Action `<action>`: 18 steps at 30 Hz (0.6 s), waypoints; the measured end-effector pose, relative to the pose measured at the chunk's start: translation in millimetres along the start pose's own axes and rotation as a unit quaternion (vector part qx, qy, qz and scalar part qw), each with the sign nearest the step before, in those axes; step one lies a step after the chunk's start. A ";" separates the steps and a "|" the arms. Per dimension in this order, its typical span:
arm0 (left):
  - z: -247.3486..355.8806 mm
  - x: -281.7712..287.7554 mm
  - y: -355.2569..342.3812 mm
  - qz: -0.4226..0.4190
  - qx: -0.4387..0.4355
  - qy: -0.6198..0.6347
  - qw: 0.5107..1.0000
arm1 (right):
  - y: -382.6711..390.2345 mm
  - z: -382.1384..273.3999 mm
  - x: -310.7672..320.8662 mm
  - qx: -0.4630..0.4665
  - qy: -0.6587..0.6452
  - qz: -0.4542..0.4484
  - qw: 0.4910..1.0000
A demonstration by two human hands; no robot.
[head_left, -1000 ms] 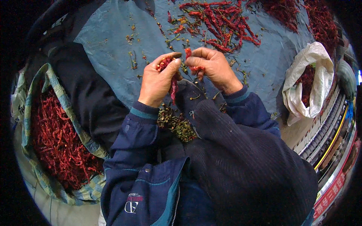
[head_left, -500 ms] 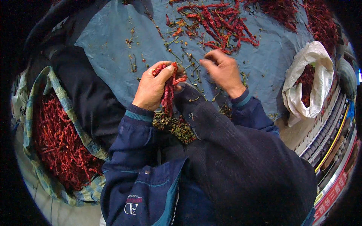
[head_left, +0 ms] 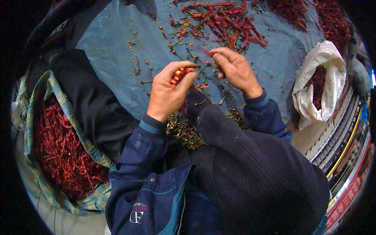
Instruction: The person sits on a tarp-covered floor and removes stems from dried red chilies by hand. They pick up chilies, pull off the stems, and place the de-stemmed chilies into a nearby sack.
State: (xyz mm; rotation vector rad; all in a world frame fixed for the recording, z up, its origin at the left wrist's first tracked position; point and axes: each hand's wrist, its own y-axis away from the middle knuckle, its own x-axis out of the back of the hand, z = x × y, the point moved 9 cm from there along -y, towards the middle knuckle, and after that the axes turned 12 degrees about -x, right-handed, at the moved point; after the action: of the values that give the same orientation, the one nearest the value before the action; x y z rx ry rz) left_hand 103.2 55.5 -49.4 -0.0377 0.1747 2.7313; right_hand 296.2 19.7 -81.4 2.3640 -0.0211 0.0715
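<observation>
My left hand (head_left: 163,92) is closed around a small bunch of dried red chili peppers (head_left: 181,75), their cut or torn ends showing orange at the fingertips. To its right, my right hand (head_left: 238,72) pinches a single dried chili pepper (head_left: 206,51), its tip smeared by motion. Both hands are raised above a blue sheet (head_left: 113,43). Under them, by my lap, lies a heap of greenish chili stems (head_left: 184,135), partly hidden by my left sleeve and dark clothing. Loose red chilies (head_left: 227,23) are spread on the sheet's far part.
On the left stands a checked cloth sack (head_left: 58,90) full of red chilies (head_left: 70,152). A white woven sack (head_left: 327,96) with chilies inside is at the right. More chilies (head_left: 333,25) are heaped at the far right. Stem bits are scattered over the sheet.
The bunch in my left hand, which hung down before, now points right with its ends at the fingertips. My right hand, blurred before, now has a chili pepper in its fingers.
</observation>
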 end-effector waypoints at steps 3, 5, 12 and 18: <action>62.6 -16.0 -4.4 -0.058 -0.288 -0.267 0.918 | 11.4 -10.9 -28.6 0.093 0.133 -0.031 0.986; 50.5 -12.0 -5.0 -0.053 -0.227 -0.271 0.934 | 9.7 -4.8 -35.5 0.019 0.056 -0.062 0.996; 6.5 5.1 -2.5 -0.014 0.027 -0.019 0.999 | 20.1 -9.4 -51.5 -0.067 -0.318 -0.219 0.920; 8.6 9.9 -2.1 -0.005 0.036 -0.043 0.998 | 23.7 -22.9 -44.2 0.114 -0.048 -0.051 0.991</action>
State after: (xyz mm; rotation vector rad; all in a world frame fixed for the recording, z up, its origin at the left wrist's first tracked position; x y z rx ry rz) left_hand 94.9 62.4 -41.7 0.0984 0.2484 2.7085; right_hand 250.2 18.6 -51.0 2.5912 0.0653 -0.0948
